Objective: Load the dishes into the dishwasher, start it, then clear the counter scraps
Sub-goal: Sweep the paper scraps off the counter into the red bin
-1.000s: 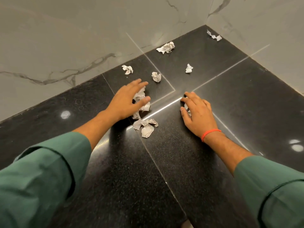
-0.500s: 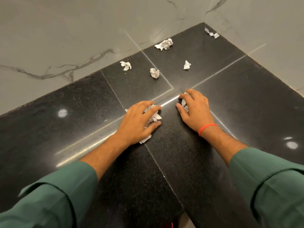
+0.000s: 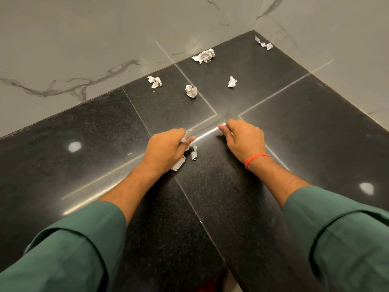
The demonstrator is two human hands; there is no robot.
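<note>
On black counter (image 3: 84,127), 5 loose paper scraps (image 3: 191,91), 2 hands (image 3: 166,147).

Both forearms reached forward in rolled green sleeves; the left hand (image 3: 166,147) curled its fingers inward, the right hand (image 3: 245,140) cupped knuckles-up, an orange band (image 3: 255,159) at its wrist.

Glossy black stone counter (image 3: 273,144), crumpled paper scraps (image 3: 203,56)

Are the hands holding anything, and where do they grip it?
The left hand clutches crumpled paper scraps bunched in its curled fingers. The right hand covers something white; unclear.
</note>
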